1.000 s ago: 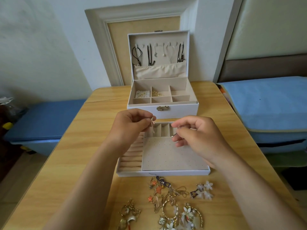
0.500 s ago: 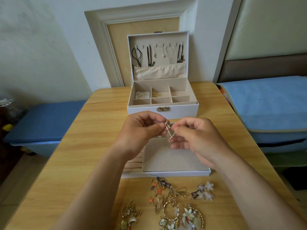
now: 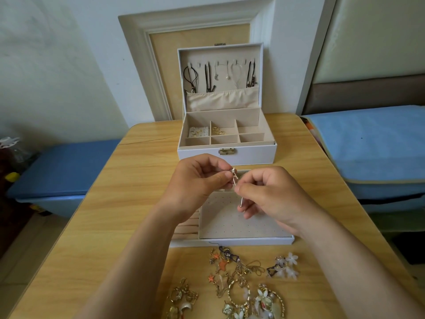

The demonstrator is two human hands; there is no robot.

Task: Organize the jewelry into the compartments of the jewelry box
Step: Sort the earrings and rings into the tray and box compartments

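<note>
On my feed, the left hand [image 3: 197, 184] pinches the jewelled top of a thin pin earring [image 3: 240, 200] between thumb and forefinger. The earring sits tilted over the dotted tray [image 3: 230, 224], in front of the open jewelry box [image 3: 253, 155]. Just right of it, the right hand [image 3: 273, 199] pinches the shaft midway. Loose jewelry [image 3: 239, 291] lies on the table [image 3: 138, 203] nearest me.

left hand [image 3: 195, 185] and right hand [image 3: 271, 196] drawn together above tray [image 3: 230, 229], both pinching pin [image 3: 240, 200], now steeper
</note>
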